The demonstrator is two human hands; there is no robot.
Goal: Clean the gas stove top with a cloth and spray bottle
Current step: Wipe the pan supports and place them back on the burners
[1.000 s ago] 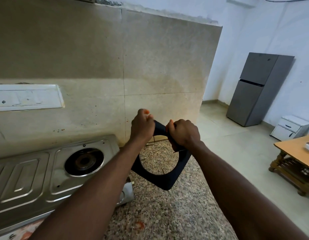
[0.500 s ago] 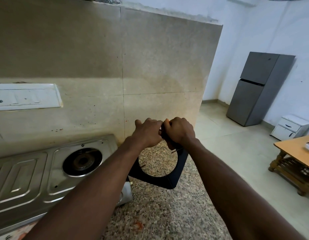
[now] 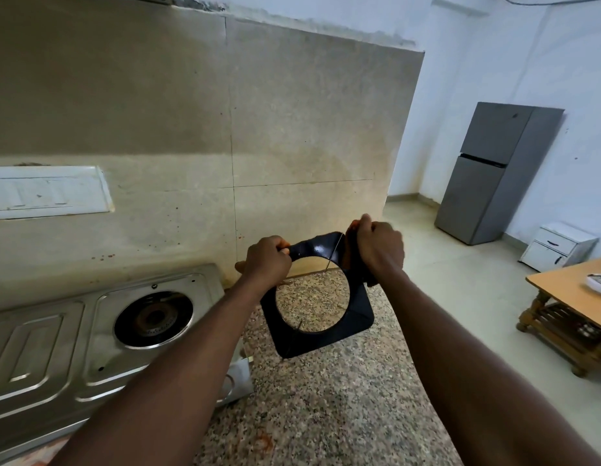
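At the far left, a white switch panel is fixed to the tiled wall above the counter. Below it the steel gas stove sits along the counter's back edge against the wall, its right burner uncovered, with no pan support over it. To the right of the stove, both hands hold a black square pan support with a round opening up in the air above the speckled granite counter, tilted so its lower corner hangs toward the counter without touching it. The left hand is curled closed around the upper left corner of the frame, fingers wrapped tight. The right hand is closed in a fist at the upper right corner, pressing what looks like a dark cloth against the frame; whether that dark material is cloth or part of the frame cannot be told for sure. Beyond the counter's right edge lies the floor, with a grey refrigerator against the far wall, a small white drawer cabinet beside it, and a wooden low table at the far right.
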